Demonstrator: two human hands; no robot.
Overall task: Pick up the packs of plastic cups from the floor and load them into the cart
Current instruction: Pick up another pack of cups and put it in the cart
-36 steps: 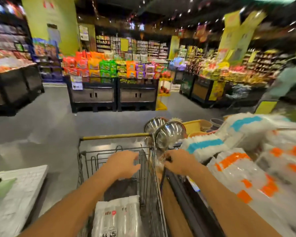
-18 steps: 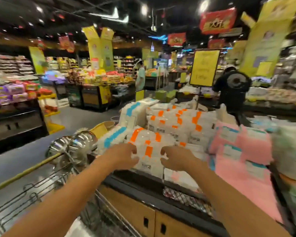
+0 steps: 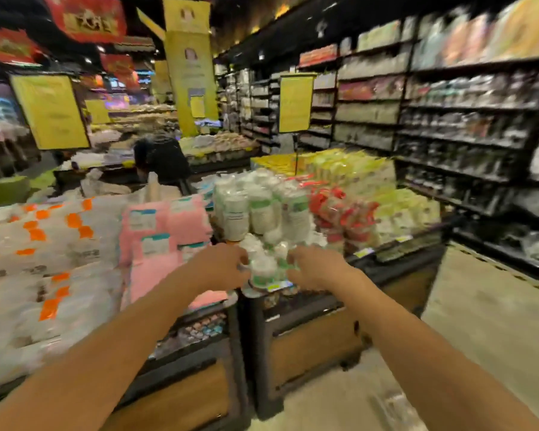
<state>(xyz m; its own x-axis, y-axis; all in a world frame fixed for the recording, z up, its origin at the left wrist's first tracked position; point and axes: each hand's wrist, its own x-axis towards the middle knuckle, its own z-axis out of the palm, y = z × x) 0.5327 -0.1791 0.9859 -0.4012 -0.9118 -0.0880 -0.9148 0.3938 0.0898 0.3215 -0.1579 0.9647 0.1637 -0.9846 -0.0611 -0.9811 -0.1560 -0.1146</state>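
Note:
A stack of plastic cup packs (image 3: pixel 262 209) with green and white labels stands on a display table (image 3: pixel 308 340) ahead of me. One low pack (image 3: pixel 263 272) at the table's front edge sits between my hands. My left hand (image 3: pixel 223 269) is against its left side and my right hand (image 3: pixel 316 270) against its right side, fingers curled. Motion blur hides whether either hand grips the pack. The cart is out of view.
Pink packs (image 3: pixel 165 241) and white packs with orange labels (image 3: pixel 44 259) fill the table to the left. Red and yellow-green packs (image 3: pixel 355 206) lie to the right. Tall shelves (image 3: pixel 464 119) line the right aisle. A person in black (image 3: pixel 162 157) stands behind the display.
My view has swung right, from the cart past the orange-labelled packs to the green-labelled cup packs. Both hands have travelled with it and now flank a cup pack.

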